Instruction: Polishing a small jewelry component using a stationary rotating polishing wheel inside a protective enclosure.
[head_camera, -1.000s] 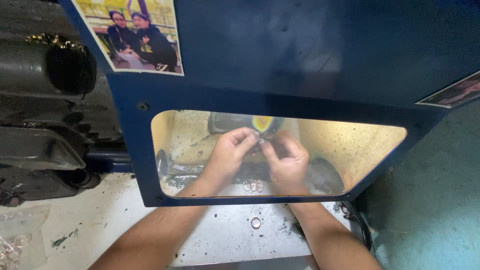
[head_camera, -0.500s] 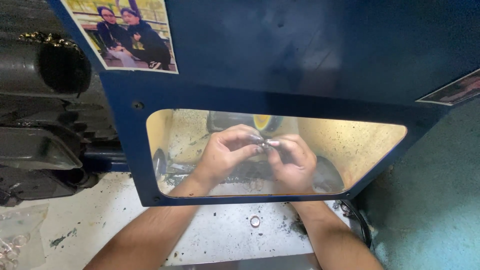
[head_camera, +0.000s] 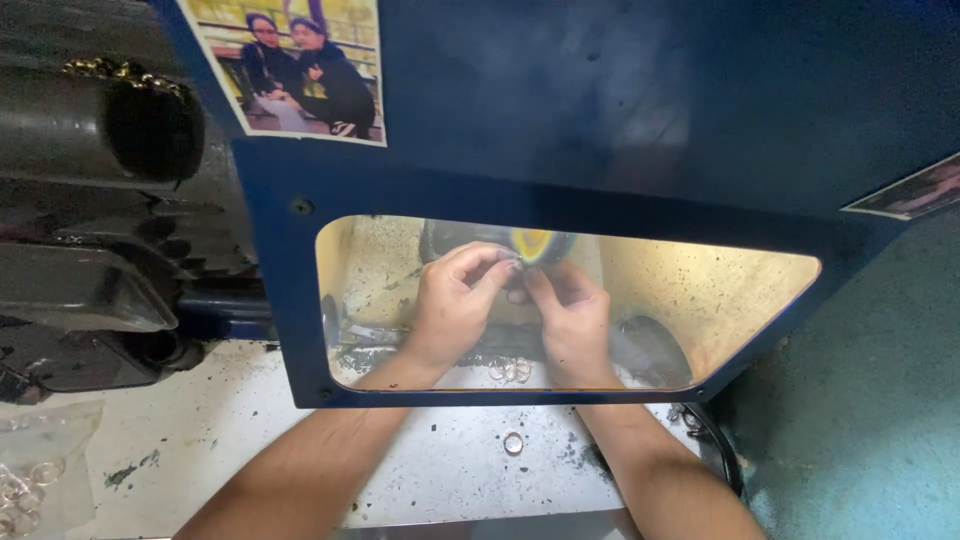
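Behind the clear window (head_camera: 700, 300) of a dark blue guard (head_camera: 600, 110), my left hand (head_camera: 455, 305) and my right hand (head_camera: 565, 320) meet, fingertips pinched together on a small piece that is too small to make out. They hold it right at a spinning yellow-green wheel (head_camera: 535, 243). Several small metal rings (head_camera: 508, 370) lie on the surface just below my hands, and one ring (head_camera: 513, 442) lies outside the guard between my forearms.
A dark motor housing (head_camera: 90, 130) and machine parts stand at the left. A clear bag of rings (head_camera: 25, 480) lies at the lower left on the stained white bench (head_camera: 200, 440). A photo print (head_camera: 300, 65) is stuck on the guard. Teal floor lies at right.
My hands have moved up and a little closer to the wheel, fingertips still pressed together. The view has shifted slightly.
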